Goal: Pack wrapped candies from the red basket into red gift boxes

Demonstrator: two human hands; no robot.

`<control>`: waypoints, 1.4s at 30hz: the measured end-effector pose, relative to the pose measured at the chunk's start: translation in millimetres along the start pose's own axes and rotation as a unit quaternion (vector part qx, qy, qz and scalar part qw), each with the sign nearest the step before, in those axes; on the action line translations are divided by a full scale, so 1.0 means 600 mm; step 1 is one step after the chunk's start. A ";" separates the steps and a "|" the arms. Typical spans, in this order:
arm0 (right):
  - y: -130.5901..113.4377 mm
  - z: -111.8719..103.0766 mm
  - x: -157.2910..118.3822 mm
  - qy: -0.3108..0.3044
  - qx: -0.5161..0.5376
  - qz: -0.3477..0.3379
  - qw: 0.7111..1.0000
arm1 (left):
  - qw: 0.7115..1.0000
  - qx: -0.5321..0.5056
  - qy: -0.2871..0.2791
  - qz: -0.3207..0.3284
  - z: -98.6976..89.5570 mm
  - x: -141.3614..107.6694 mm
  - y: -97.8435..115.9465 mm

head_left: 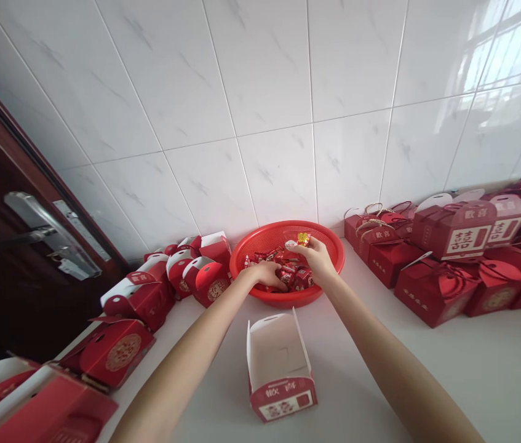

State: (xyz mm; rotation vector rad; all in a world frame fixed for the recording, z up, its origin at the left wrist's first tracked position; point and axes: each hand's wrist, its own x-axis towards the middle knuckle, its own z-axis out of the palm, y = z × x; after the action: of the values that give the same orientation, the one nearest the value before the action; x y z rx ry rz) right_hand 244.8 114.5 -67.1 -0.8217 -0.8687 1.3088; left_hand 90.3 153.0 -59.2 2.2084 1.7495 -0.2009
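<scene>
A round red plastic basket (288, 299) stands against the tiled wall with red-wrapped candies (303, 278) in it. My left hand (269, 274) reaches down among the candies, its fingers curved; what they hold, if anything, is hidden. Over the basket's right part, my right hand (314, 251) pinches a red and yellow wrapped packet (298, 239) between thumb and fingers. In front of the basket, between my forearms, sits an open red and white paper box (279, 351). Its inside shows white, with no candy in it.
Red gift boxes (126, 352) line the left side. More boxes (435, 292), some stacked and some tied with cord, fill the right side of the white table (361, 381). A dark door (6, 258) with a metal handle is at the far left.
</scene>
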 end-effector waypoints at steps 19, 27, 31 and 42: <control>-0.002 0.001 -0.002 0.003 0.001 0.009 1.000 | 0.991 0.115 -0.008 0.072 0.004 0.007 0.025; -0.001 0.000 -0.004 -0.002 -0.009 0.001 1.000 | 0.987 0.144 -0.029 0.067 0.008 0.004 0.030; 0.001 -0.002 -0.003 0.000 -0.010 -0.004 1.000 | 0.986 0.145 -0.018 0.074 0.008 0.005 0.034; 0.000 -0.002 -0.006 -0.003 0.003 0.003 1.000 | 0.994 0.033 0.088 0.048 0.010 0.001 0.016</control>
State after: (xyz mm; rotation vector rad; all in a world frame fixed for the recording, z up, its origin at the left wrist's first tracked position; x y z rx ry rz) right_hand 245.4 111.1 -67.8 -0.8154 -0.8673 1.3192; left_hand 100.1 150.0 -63.4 2.4168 1.7407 -0.0430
